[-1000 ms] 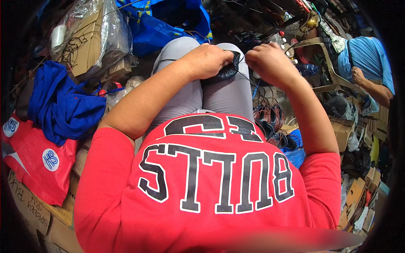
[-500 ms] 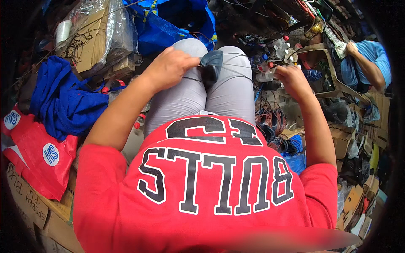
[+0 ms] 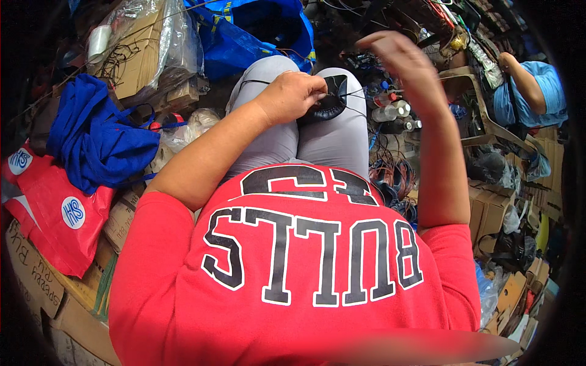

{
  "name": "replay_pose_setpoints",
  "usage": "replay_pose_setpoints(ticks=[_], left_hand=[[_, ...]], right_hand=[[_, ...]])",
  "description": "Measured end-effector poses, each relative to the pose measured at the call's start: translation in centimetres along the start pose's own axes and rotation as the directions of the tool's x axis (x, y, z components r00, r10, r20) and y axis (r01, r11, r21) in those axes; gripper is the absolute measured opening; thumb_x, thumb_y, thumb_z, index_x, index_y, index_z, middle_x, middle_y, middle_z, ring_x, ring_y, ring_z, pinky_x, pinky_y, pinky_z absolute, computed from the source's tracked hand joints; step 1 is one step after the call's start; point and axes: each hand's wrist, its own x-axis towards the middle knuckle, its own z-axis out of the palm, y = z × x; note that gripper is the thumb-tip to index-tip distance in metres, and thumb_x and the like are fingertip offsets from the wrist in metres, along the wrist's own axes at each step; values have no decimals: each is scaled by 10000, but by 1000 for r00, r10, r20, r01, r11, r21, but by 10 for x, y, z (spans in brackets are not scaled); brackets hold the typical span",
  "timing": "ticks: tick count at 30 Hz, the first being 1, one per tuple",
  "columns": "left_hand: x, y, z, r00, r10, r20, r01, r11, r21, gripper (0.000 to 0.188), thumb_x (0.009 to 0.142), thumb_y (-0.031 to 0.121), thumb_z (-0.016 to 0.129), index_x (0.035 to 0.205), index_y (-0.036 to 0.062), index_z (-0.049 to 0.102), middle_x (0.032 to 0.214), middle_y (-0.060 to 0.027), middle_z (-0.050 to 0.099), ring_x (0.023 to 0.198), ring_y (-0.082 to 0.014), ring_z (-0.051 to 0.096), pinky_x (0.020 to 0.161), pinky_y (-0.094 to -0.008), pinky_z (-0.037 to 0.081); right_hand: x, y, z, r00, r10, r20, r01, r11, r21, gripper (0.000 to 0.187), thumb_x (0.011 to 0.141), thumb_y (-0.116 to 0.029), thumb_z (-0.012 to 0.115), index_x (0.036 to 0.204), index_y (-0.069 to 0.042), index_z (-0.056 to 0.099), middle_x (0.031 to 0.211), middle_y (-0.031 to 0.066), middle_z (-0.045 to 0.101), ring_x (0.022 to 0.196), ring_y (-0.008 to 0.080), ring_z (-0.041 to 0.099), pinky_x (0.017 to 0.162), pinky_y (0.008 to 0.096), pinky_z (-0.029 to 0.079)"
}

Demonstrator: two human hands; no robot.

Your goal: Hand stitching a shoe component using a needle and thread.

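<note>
Left hand (image 3: pixel 293 94) grips black leather piece (image 3: pixel 329 104) on lap; right hand (image 3: pixel 397 58) raised, fingers loosely open.

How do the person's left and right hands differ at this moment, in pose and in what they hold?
The left hand rests low on the grey-clad lap, fingers closed on a black leather piece; the right hand is raised clear of the lap and holds nothing that can be made out. The left hand looks sharp, while the right hand is blurred. A thin thread seems to run from the piece toward the right hand, but its end is too fine to tell. Both are bare.
</note>
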Motion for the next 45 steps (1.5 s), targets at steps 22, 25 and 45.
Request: replay_pose_setpoints(ticks=[22, 25, 45], left_hand=[[-3, 50, -65, 990, 28, -137, -128, 572, -810, 177, 890, 207, 619, 829, 42, 611, 867, -82, 632, 900, -185, 599, 775, -290, 458], [-11, 57, -47, 986, 109, 127, 92, 281, -955, 254, 937, 305, 538, 848, 68, 558, 856, -61, 632, 833, -177, 612, 699, -300, 471], [-72, -34, -151, 883, -343, -322, 443, 835, 327, 257, 791, 134, 643, 1030, 49, 683, 1008, -117, 652, 968, -220, 606, 827, -310, 471]], right_hand=[[-25, 24, -6, 961, 178, 213, -244, 907, 343, 343, 950, -287, 510, 1158, -38, 620, 707, -22, 529, 652, 54, 453, 596, 207, 369], [-39, -1, -33, 878, -4, 478, -223, 881, 417, 375, 973, -283, 467, 1251, -44, 548, 688, -8, 509, 632, 61, 459, 584, 214, 370], [-176, 166, -205, 699, 696, -164, -630, 490, -603, 482, 846, -256, 652, 1310, -223, 525, 971, 91, 655, 805, 109, 560, 747, 290, 468]])
